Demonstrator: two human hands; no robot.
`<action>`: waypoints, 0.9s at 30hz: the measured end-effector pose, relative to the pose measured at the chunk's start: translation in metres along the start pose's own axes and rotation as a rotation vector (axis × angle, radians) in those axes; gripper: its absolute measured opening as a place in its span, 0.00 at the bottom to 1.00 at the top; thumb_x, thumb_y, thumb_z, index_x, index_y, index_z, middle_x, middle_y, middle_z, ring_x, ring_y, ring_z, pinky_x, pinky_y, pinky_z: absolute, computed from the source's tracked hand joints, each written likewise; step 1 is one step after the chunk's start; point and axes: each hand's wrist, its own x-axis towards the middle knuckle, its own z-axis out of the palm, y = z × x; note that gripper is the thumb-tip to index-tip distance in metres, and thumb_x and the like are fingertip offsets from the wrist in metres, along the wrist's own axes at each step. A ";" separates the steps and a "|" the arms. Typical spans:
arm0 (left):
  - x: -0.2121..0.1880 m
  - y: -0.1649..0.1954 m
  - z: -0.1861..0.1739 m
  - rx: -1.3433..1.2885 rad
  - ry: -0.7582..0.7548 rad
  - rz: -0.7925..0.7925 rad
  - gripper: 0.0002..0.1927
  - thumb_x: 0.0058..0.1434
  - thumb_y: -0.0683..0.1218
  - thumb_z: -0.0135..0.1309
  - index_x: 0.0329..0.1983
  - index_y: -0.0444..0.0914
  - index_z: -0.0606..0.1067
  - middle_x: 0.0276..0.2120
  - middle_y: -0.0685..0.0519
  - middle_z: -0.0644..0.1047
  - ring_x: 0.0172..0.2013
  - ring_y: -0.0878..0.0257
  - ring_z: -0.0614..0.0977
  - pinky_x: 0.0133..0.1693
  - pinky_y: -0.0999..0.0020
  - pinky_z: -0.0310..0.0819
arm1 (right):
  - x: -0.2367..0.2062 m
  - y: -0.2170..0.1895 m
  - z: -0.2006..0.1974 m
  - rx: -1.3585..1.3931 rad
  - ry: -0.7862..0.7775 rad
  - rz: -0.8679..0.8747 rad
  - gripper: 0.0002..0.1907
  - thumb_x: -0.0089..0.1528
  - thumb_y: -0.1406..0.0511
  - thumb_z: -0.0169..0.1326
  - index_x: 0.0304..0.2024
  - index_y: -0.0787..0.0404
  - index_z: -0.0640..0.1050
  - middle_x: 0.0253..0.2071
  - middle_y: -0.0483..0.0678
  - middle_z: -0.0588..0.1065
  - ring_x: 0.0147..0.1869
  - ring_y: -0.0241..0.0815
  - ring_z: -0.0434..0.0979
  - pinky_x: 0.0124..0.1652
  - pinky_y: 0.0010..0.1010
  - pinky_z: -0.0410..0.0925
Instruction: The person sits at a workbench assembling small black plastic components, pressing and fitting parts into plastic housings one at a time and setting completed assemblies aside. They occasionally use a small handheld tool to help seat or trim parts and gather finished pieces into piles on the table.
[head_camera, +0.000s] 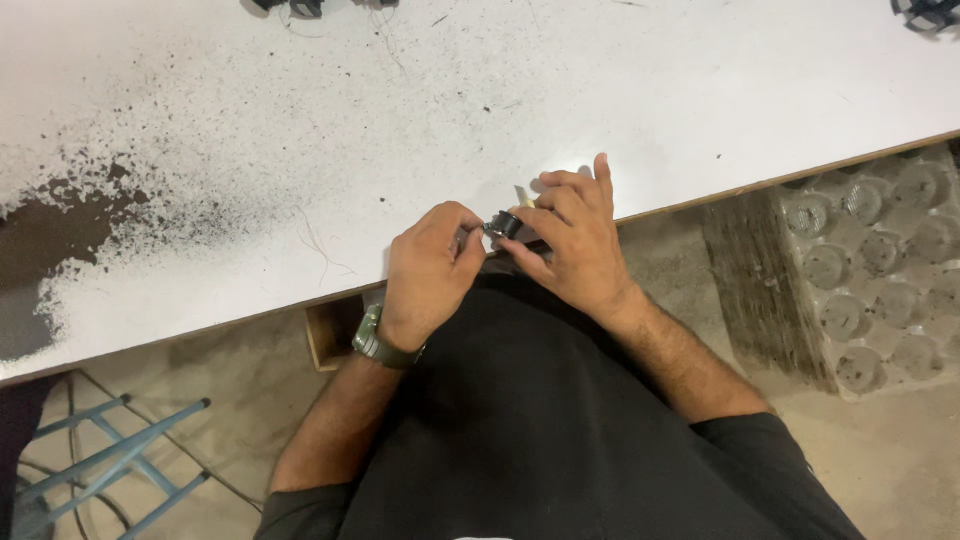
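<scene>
Black and small, the round part (503, 226) sits just over the white tabletop (400, 120) edge, pinched between the fingers of my left hand (430, 265) and right hand (570, 245).

I see the part (503, 225) between both hands at the surface (600, 90) edge; tray (880, 270) to the right, stool (120, 460) lower left.

surface (620, 90): wide open ahead of both hands | far edge: dark parts (300, 6) | right, below edge: tray of clear cups (880, 270) | left: blue stool (120, 460)
</scene>
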 end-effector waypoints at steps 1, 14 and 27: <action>0.000 -0.001 0.000 0.014 -0.006 -0.012 0.04 0.62 0.41 0.60 0.37 0.37 0.75 0.28 0.52 0.79 0.24 0.61 0.79 0.27 0.65 0.72 | -0.001 -0.001 -0.001 0.004 0.001 0.010 0.21 0.55 0.60 0.73 0.47 0.58 0.81 0.46 0.47 0.71 0.66 0.50 0.68 0.73 0.67 0.42; -0.004 -0.013 0.017 -0.152 0.076 0.125 0.07 0.58 0.37 0.58 0.34 0.36 0.70 0.29 0.50 0.76 0.27 0.58 0.79 0.28 0.64 0.73 | -0.017 -0.016 0.018 0.301 0.204 -0.043 0.15 0.58 0.76 0.62 0.45 0.61 0.74 0.43 0.50 0.77 0.57 0.51 0.81 0.71 0.59 0.61; -0.002 -0.022 0.017 -0.211 0.085 0.128 0.06 0.59 0.37 0.57 0.34 0.36 0.71 0.30 0.50 0.76 0.29 0.56 0.79 0.30 0.62 0.74 | -0.017 -0.012 0.025 0.247 0.151 -0.085 0.18 0.58 0.79 0.62 0.47 0.61 0.74 0.42 0.50 0.77 0.57 0.50 0.80 0.74 0.58 0.58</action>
